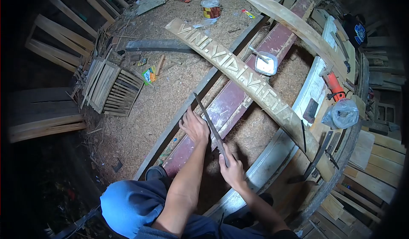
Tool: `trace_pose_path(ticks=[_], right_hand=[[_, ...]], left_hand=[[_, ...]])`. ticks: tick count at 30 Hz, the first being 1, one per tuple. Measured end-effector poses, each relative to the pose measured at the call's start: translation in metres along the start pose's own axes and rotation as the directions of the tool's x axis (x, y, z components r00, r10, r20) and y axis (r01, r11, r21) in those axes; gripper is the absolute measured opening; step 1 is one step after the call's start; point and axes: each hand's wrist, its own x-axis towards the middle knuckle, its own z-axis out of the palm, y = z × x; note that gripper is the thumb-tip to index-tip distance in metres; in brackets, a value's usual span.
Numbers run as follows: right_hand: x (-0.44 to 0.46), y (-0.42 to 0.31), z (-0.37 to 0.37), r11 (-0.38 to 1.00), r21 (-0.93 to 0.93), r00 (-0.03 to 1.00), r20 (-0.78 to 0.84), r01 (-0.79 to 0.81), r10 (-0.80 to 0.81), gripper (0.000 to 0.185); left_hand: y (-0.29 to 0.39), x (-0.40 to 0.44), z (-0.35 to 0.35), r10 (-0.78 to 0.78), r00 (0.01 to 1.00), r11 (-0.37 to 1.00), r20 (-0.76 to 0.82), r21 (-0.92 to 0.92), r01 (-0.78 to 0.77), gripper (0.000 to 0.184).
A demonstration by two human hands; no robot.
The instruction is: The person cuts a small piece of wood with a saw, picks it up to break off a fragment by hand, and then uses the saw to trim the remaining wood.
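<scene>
My right hand (231, 166) is wrapped round the lower end of a long, narrow dark file-like tool (209, 120), which slants up and left past my left hand. My left hand (197, 127) rests at the edge of a long grey beam (170, 139), its fingers bent; what they grip, if anything, is hidden. Under the tool runs a worn dark-red board (226, 104). Beyond it, a curved wooden board (251, 83) with a row of raised wooden letters lies across the beams. A white tub (266, 64) of white paste with a stick in it stands beside the letters.
An orange-red power tool (334, 85), a clear plastic bag (344, 113) and dark blades (318, 156) lie at the right. Another curved board (294, 21) crosses behind. A paint can (211, 8) and a slatted wooden piece (114, 85) are on the shavings-strewn floor.
</scene>
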Motion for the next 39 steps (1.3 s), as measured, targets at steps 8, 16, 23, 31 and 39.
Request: trace_pose_path(ticks=[8,16,23,31,39], right_hand=[[-0.001,0.007,-0.019,0.999,-0.041,0.993,0.114,-0.016,0.021,0.047],[0.007,0.003,-0.007,0.999,0.031,0.995,0.095,-0.028,0.025,0.049],[0.021,-0.014,-0.002,0.986,-0.077,0.97,0.182,-0.149,0.161,0.051],[0.009,-0.005,0.005,0.991,-0.014,0.986,0.101,-0.134,0.135,0.05],[0.03,-0.013,0.005,0.962,-0.187,0.946,0.219,-0.2,0.239,0.052]], left_hand=[[0.0,-0.001,0.003,0.03,0.997,0.998,-0.07,0.048,-0.027,0.044],[-0.002,-0.001,0.007,0.046,0.995,0.995,-0.092,0.093,-0.037,0.046],[-0.004,-0.001,0.009,0.061,0.991,0.99,-0.123,0.136,-0.044,0.049],[0.001,0.0,0.006,-0.021,0.999,0.996,-0.032,0.091,0.023,0.05],[0.0,0.001,0.008,0.02,1.0,0.993,-0.024,0.117,-0.017,0.051]])
